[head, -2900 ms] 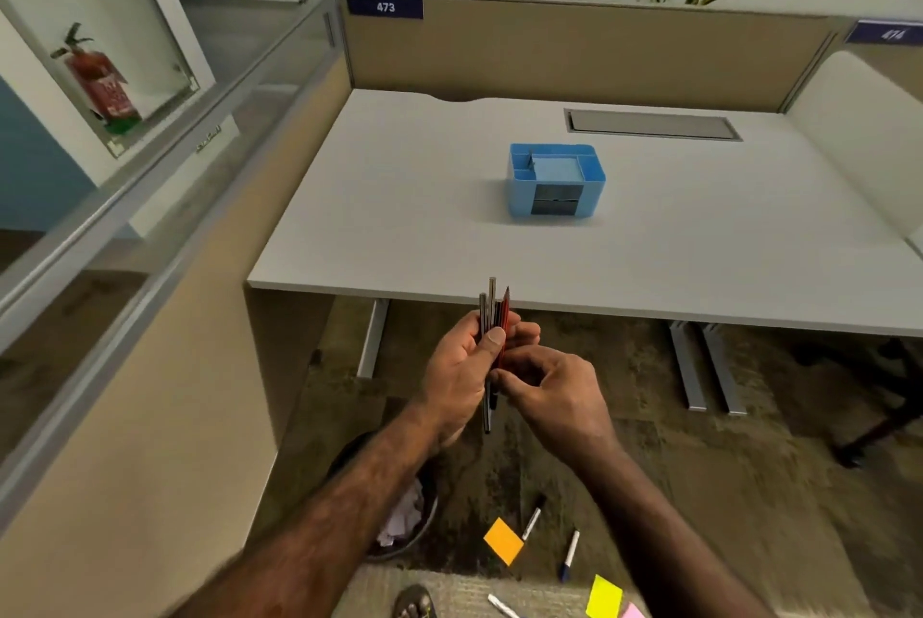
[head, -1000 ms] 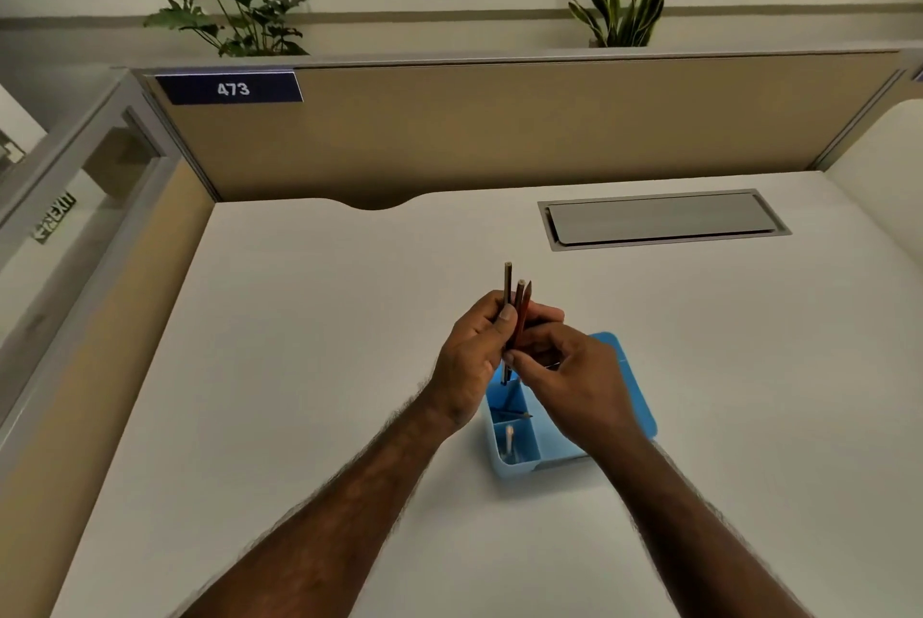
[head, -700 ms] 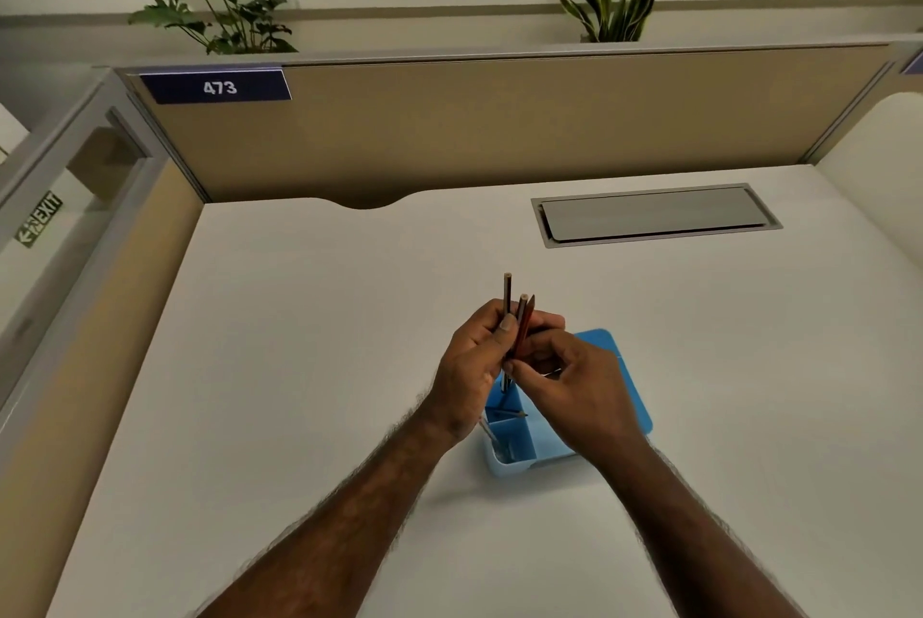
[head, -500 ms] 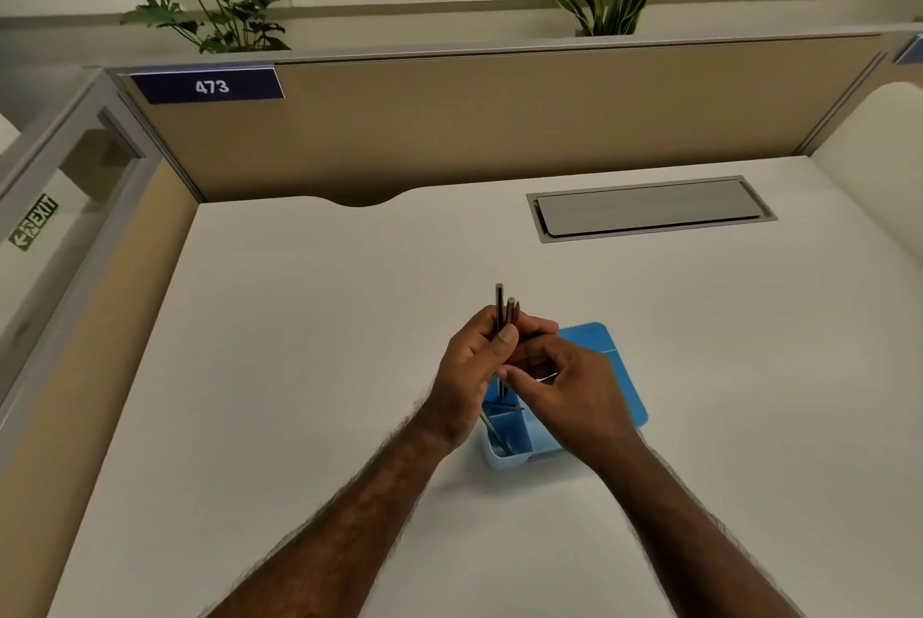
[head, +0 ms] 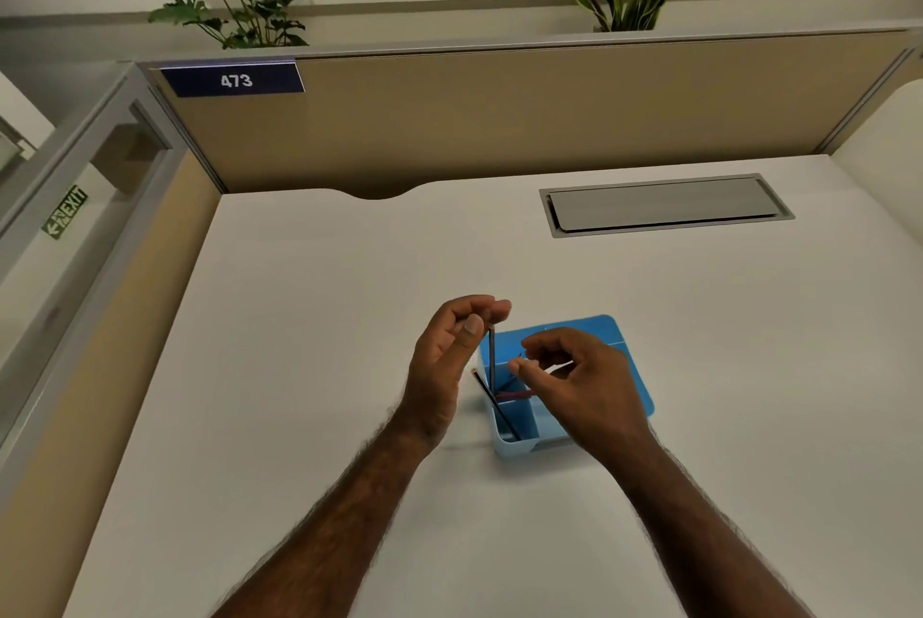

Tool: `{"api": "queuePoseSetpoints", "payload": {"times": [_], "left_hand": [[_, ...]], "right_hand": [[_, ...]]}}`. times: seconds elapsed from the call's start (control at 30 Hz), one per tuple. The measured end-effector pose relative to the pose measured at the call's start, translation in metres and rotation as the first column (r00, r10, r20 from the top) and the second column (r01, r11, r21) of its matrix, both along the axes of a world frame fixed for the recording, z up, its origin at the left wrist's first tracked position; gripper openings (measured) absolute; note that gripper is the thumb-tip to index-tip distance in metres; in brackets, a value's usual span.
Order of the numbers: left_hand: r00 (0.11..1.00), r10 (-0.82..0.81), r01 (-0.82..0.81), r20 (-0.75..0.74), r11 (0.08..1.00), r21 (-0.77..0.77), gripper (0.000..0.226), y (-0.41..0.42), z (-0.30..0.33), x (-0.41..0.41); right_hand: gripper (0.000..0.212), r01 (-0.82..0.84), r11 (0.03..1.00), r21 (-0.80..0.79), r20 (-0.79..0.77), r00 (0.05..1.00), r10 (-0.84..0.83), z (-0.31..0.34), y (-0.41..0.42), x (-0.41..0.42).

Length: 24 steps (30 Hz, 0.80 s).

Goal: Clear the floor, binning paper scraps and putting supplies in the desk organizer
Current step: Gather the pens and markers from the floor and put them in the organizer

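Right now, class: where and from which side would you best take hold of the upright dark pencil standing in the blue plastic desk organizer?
Pinch the upright dark pencil near its top end, coming from above: it stands nearly vertical, its lower part sunk in the blue plastic desk organizer, so only the upper shaft is free.

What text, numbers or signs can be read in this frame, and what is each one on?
"473": white digits on the dark blue plate at the left end of the partition's top edge.
"EXIT": green sign with a left-pointing arrow, seen through the glass panel on the left.
No lettering shows on the blue desk organizer, the pencils or the desk.
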<state>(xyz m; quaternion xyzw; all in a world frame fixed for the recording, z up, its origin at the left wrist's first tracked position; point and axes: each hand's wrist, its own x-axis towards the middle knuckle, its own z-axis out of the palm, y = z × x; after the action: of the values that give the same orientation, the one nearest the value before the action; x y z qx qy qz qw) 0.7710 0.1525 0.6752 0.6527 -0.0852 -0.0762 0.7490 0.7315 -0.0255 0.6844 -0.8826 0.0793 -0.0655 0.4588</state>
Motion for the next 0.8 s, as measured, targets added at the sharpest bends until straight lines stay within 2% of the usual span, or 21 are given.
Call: {"api": "queuePoseSetpoints", "payload": {"times": [0.1,0.2,0.43,0.8], "left_hand": [[0.996,0.083,-0.084,0.021,0.995,0.049,0.033,0.013,-0.008,-0.011],[0.989,0.144,-0.145,0.017,0.979,0.140,0.042,0.024,-0.017,-0.025],[0.981,0.169,-0.196,0.098,0.850,0.490,0.030,0.023,-0.033,-0.043],[0.989,0.123,-0.145,0.077,0.792,0.593,0.020,0.002,-0.026,-0.040]], "right_hand": [[0.030,0.012,1.000,0.018,0.018,1.000,-0.012,0.003,-0.002,-0.005],[0.032,0.004,1.000,-0.004,0.031,0.999,-0.004,0.007,-0.002,-0.010],[0.030,-0.003,0.998,-0.055,0.084,0.996,0.007,0.011,-0.001,-0.014],[0.023,-0.052,0.993,-0.108,0.046,0.997,0.057,0.010,0.004,-0.020]]}}
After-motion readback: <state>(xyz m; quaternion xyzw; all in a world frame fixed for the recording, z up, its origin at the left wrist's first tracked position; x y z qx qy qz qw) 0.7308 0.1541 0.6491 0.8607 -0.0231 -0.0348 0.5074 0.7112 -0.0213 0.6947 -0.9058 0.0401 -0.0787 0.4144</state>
